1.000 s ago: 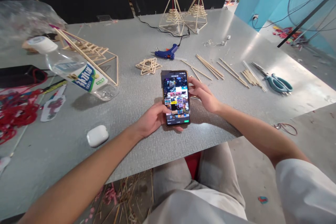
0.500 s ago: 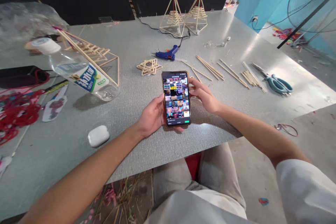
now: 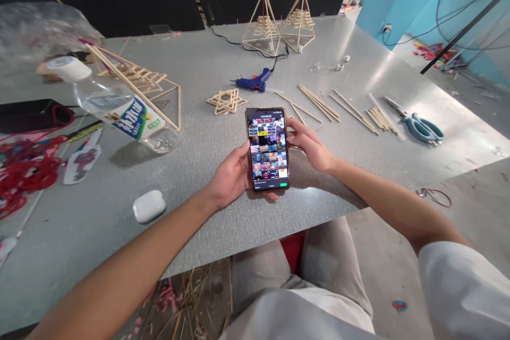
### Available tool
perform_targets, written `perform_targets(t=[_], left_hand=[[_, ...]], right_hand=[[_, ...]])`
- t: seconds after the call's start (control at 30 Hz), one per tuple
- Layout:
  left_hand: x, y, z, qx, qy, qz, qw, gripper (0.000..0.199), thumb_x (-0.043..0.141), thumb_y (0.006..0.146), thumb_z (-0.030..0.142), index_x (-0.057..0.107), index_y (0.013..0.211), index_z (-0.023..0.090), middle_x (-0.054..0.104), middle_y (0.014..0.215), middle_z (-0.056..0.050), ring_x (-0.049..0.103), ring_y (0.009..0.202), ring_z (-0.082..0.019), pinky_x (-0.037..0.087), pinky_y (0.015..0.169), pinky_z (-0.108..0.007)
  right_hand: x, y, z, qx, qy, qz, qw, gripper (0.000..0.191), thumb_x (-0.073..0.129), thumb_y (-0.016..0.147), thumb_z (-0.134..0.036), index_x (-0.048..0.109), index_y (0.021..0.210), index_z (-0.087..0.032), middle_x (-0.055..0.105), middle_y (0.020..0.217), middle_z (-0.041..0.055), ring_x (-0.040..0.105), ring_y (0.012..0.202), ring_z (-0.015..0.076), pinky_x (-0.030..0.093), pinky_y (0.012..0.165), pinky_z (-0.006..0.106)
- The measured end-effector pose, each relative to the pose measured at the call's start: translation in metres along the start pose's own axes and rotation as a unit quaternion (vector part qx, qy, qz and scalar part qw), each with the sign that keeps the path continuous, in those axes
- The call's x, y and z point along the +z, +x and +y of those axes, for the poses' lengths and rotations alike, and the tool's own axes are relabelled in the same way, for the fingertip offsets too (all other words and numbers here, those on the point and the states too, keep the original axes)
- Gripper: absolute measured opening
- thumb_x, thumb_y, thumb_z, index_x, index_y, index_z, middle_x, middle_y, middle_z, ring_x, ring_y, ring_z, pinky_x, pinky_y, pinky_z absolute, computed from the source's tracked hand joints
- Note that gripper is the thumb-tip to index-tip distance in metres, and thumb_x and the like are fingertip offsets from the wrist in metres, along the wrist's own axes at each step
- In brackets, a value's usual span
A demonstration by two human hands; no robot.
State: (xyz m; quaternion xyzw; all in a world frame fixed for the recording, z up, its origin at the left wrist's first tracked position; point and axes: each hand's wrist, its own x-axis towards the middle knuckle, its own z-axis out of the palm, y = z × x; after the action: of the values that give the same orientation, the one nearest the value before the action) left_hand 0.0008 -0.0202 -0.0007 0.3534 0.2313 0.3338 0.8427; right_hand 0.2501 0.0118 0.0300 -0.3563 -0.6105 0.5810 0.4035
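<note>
A smartphone [image 3: 268, 151] is held upright over the near edge of the grey table, its lit screen showing a grid of small pictures. My left hand [image 3: 234, 176] is closed around its left side and lower back, thumb on the left edge. My right hand [image 3: 308, 146] grips the right edge, fingers partly hidden behind the phone. Just beyond the phone lie a star-shaped frame of thin wooden sticks [image 3: 227, 101] and a blue glue gun [image 3: 254, 81]. Loose wooden sticks [image 3: 319, 102] are to the right, beyond my right hand.
A plastic bottle [image 3: 119, 106] leans at the left near a stick pyramid [image 3: 175, 101]. A white earphone case [image 3: 149, 206] sits by my left forearm. Scissors [image 3: 422, 126] lie at the right. Two stick pyramids [image 3: 263, 26] stand at the back, and red cord [image 3: 30, 170] is heaped far left.
</note>
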Motion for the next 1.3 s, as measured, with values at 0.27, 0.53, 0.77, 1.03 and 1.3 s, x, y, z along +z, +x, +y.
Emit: perform_targets(t=[0.27, 0.53, 0.77, 1.03, 1.3], left_hand=[[0.001, -0.008, -0.004, 0.007, 0.056, -0.013, 0.998, 0.062, 0.069, 0.090, 0.015, 0.075, 0.151, 0.019, 0.084, 0.145, -0.018, 0.086, 0.118, -0.040, 0.078, 0.092, -0.059], [0.001, -0.005, -0.002, -0.005, 0.014, 0.001, 1.000, 0.047, 0.064, 0.102, 0.030, 0.077, 0.144, 0.014, 0.086, 0.137, -0.021, 0.086, 0.118, -0.046, 0.077, 0.085, -0.068], [0.003, -0.004, -0.002, -0.011, 0.027, 0.016, 0.999, 0.046, 0.063, 0.103, 0.029, 0.076, 0.145, 0.014, 0.085, 0.139, -0.022, 0.086, 0.116, -0.045, 0.077, 0.084, -0.066], [0.003, -0.005, -0.002, -0.006, 0.038, 0.045, 0.998, 0.063, 0.064, 0.083, 0.010, 0.076, 0.144, 0.016, 0.084, 0.141, -0.019, 0.086, 0.114, -0.045, 0.078, 0.081, -0.069], [-0.005, -0.007, -0.004, -0.007, 0.008, -0.002, 1.000, 0.062, 0.061, 0.091, 0.019, 0.074, 0.152, 0.016, 0.082, 0.150, -0.020, 0.084, 0.126, -0.048, 0.078, 0.087, -0.068]], right_hand=[[-0.001, 0.002, 0.002, -0.007, -0.012, 0.006, 1.000, 0.045, 0.063, 0.089, -0.041, 0.068, 0.131, -0.026, 0.080, 0.113, 0.0050, 0.071, 0.102, 0.0286, 0.060, 0.097, 0.049], [-0.001, 0.000, 0.001, -0.007, -0.009, -0.007, 1.000, 0.045, 0.062, 0.093, -0.040, 0.067, 0.135, -0.026, 0.079, 0.105, 0.0039, 0.073, 0.098, 0.0293, 0.061, 0.090, 0.047], [0.000, 0.000, 0.001, -0.010, 0.000, 0.000, 1.000, 0.043, 0.062, 0.092, -0.039, 0.067, 0.133, -0.026, 0.080, 0.111, 0.0045, 0.072, 0.099, 0.0284, 0.061, 0.088, 0.046], [0.001, -0.001, -0.002, -0.006, 0.001, -0.001, 1.000, 0.042, 0.061, 0.091, -0.038, 0.069, 0.131, -0.026, 0.078, 0.104, 0.0041, 0.071, 0.097, 0.0286, 0.059, 0.086, 0.046], [0.000, 0.000, -0.001, -0.005, 0.005, 0.000, 1.000, 0.044, 0.063, 0.091, -0.040, 0.068, 0.132, -0.025, 0.080, 0.107, 0.0044, 0.072, 0.098, 0.0288, 0.059, 0.087, 0.046]])
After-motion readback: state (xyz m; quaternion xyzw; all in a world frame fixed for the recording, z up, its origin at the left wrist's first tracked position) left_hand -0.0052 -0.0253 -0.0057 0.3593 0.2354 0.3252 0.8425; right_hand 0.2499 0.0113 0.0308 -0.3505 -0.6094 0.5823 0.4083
